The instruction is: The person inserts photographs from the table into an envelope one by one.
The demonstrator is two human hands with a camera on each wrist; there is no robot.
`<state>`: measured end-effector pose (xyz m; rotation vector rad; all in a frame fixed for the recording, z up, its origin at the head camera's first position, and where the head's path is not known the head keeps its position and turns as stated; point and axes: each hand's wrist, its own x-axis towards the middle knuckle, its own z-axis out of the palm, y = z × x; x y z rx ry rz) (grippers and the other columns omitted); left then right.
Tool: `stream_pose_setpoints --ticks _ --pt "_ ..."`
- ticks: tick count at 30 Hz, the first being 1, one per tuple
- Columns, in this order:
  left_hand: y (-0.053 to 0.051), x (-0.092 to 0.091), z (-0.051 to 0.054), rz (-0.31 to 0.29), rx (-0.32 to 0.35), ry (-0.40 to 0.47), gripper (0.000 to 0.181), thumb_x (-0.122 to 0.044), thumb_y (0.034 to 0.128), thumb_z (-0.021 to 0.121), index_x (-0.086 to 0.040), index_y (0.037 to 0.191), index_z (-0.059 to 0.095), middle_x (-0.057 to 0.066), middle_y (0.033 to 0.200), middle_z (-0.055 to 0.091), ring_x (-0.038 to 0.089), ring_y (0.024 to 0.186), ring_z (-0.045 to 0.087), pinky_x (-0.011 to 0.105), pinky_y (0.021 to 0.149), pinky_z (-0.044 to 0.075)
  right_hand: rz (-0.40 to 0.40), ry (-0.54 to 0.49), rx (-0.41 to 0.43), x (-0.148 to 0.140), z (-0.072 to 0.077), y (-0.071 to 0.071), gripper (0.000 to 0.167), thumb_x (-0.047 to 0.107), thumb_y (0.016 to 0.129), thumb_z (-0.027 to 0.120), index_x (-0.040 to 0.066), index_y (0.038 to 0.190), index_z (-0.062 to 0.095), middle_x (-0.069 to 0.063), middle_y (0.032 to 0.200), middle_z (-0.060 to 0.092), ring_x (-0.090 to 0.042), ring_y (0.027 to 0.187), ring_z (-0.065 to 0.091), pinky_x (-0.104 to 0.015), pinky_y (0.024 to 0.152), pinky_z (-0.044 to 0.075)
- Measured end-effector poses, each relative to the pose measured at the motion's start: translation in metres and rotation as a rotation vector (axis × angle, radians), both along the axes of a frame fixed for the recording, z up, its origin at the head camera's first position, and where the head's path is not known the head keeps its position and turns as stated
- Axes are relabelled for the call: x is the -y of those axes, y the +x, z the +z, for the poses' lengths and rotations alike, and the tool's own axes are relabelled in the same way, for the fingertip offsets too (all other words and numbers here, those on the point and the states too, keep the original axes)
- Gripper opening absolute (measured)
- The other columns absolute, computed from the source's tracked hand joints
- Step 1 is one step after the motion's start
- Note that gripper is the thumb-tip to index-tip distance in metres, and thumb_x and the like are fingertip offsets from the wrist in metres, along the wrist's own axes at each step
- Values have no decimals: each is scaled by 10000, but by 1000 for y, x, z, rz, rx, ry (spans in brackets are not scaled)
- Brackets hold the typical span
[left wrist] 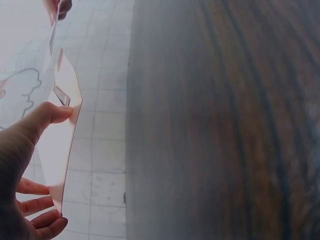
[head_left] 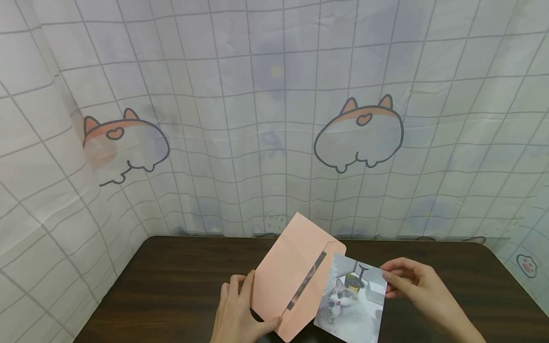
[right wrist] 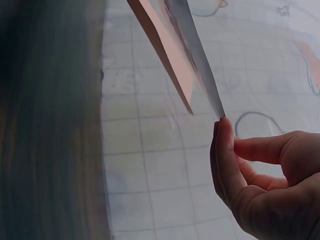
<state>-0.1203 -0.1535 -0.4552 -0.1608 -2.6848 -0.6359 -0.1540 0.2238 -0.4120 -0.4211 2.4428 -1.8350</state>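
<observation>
A pink envelope [head_left: 285, 267] is held tilted above the table by my left hand [head_left: 240, 309], thumb on the near face and fingers at the left edge. A dark, shiny strip [head_left: 306, 281] shows through a slit in its front. My right hand [head_left: 413, 281] pinches the upper right corner of a cat photo card [head_left: 353, 300], which overlaps the envelope's right side in the head view. From the right wrist, the card [right wrist: 197, 55] appears nearly edge-on, with the envelope [right wrist: 170, 60] beside it. In the left wrist view the thumb presses the envelope [left wrist: 60, 145] near its lower corner.
Beneath the hands lies a dark brown wooden table [head_left: 171, 286] with rounded back corners. A white grid-patterned curtain [head_left: 240, 143] with cartoon animal prints hangs behind it and along both sides.
</observation>
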Motion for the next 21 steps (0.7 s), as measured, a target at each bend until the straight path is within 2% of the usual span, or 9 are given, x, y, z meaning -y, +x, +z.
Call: stream_pose_setpoints --ticks 6,14,21 --pt "0 -2 0 -2 -9 -5 1080 -664 605 897 28 1394 640 95 1129 545 166 883 397 280 627 436 44 -29 18 5 -2 -1 262 -22 1056 571 -233 1210 565 13 982 721 -99 804 712 -304 718 624" --pt "1 -4 0 -4 -16 -32 1081 -679 612 895 19 1397 641 90 1141 545 174 891 411 297 639 457 58 -26 67 13 -2 1 281 11 1063 577 -217 1226 579 -95 1012 716 -111 807 716 -321 727 626" --pt "2 -6 -2 -3 -44 -56 1077 -683 609 898 10 1394 646 86 1141 550 173 886 412 296 638 460 71 -36 124 17 -2 2 303 37 1069 580 -211 1243 576 -102 1020 719 -130 821 722 -325 742 627"
